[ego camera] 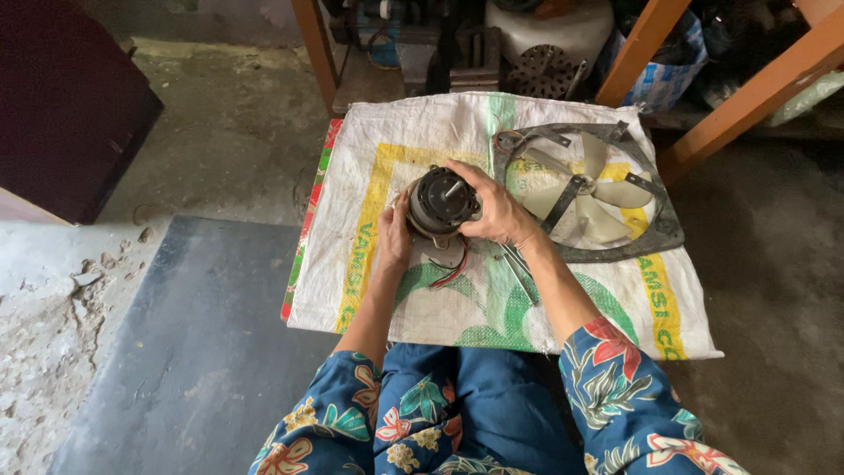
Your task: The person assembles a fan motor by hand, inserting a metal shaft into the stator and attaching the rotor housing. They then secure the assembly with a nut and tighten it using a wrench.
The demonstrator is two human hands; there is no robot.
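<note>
Your left hand and right hand both clasp the black motor, shaft up, at the centre of the woven sack. The fan frame lies at 3 o'clock, just beside your right hand.

Both forearms reach toward twelve o'clock; the left hand and right hand curl inward, fingers bent, palms facing each other.

1 motor, 1 fan frame, 1 sack
</note>
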